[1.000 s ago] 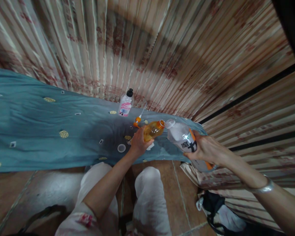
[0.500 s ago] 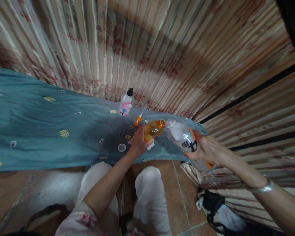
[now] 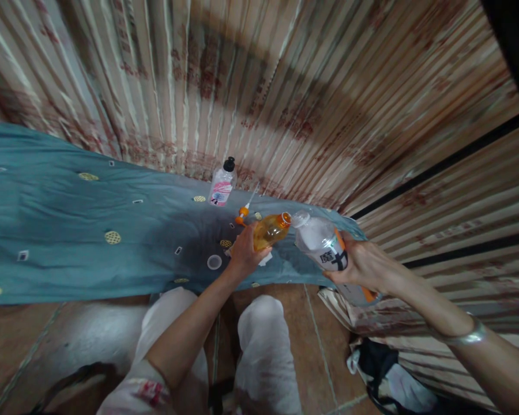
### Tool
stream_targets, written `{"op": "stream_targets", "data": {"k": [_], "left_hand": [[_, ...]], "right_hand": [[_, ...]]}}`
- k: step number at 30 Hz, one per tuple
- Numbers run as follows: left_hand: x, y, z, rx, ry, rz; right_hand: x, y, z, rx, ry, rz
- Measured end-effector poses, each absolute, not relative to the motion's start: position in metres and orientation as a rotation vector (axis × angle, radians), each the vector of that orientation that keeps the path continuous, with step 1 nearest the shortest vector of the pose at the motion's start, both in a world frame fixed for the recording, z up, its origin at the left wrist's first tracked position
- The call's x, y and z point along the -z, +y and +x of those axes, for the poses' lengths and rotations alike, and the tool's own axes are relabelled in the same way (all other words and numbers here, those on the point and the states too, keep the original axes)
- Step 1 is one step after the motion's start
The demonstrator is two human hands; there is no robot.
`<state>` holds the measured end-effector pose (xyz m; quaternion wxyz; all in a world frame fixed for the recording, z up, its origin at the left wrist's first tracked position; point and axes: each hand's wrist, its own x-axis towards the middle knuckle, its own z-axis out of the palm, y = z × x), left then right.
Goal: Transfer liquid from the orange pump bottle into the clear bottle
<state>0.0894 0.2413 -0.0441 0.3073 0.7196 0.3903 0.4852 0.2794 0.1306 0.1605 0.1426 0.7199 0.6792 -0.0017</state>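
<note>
At the centre right of the frame, the right hand (image 3: 365,262) has its fingers wrapped around the labelled body of a large clear bottle (image 3: 318,239), tilted with its neck toward the upper left. Its thin plastic should be light but squeezable, perhaps slick if wet; a gentle hold around the label seems best, since hard pressure would dent it.

Just left of it, the left hand (image 3: 244,251) grips the lower body of a smaller amber bottle (image 3: 270,230), its mouth meeting or nearly meeting the clear one's; the view is too soft to be sure they touch, or how full either is. This one looks stiffer, and a low grip leaves the neck free.

Beyond, on the teal-covered surface (image 3: 82,213), lie a small round cup (image 3: 214,262) and an orange pump top (image 3: 242,215); farther back stands a pink-labelled bottle (image 3: 222,185).

Against the earlier frames, hands and bottles hold the same pose; only the view has shifted slightly.
</note>
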Motion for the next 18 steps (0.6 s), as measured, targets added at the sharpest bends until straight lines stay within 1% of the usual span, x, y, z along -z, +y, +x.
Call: {"op": "stream_targets", "data": {"k": [18], "left_hand": [[0.0487,0.2415,0.0893,-1.301,1.025,1.863]], "right_hand": [[-0.1606,0.1305,0.2758,0.063,2.017,2.099]]}}
